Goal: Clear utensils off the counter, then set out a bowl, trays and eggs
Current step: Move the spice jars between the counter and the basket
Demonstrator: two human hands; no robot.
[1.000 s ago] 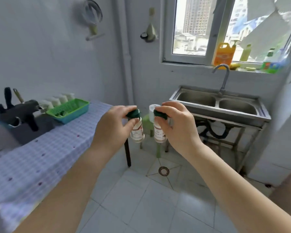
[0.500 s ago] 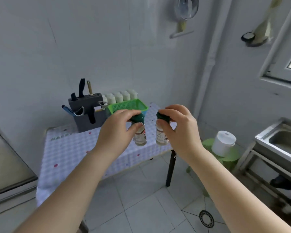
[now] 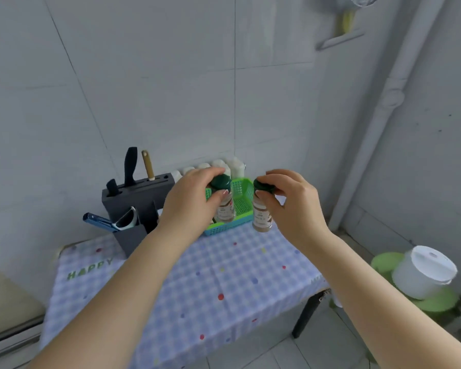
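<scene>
I see a knife block (image 3: 139, 198) at the table's (image 3: 224, 283) back left, my left hand (image 3: 189, 206) pinching one jar's (image 3: 225, 209) green cap over the basket (image 3: 241, 201), my right hand (image 3: 290, 206) gripping a second jar (image 3: 262, 217) just beside it, labels too blurred to read, white tub (image 3: 421, 272) far right.

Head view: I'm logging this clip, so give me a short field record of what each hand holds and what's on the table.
left hand: grips a green-capped jar by its cap
right hand: grips a second green-capped jar by its cap
jars: upright, held in the air, apart
table: checked cloth
on table: green basket, dark knife block, white bottles by the wall
</scene>
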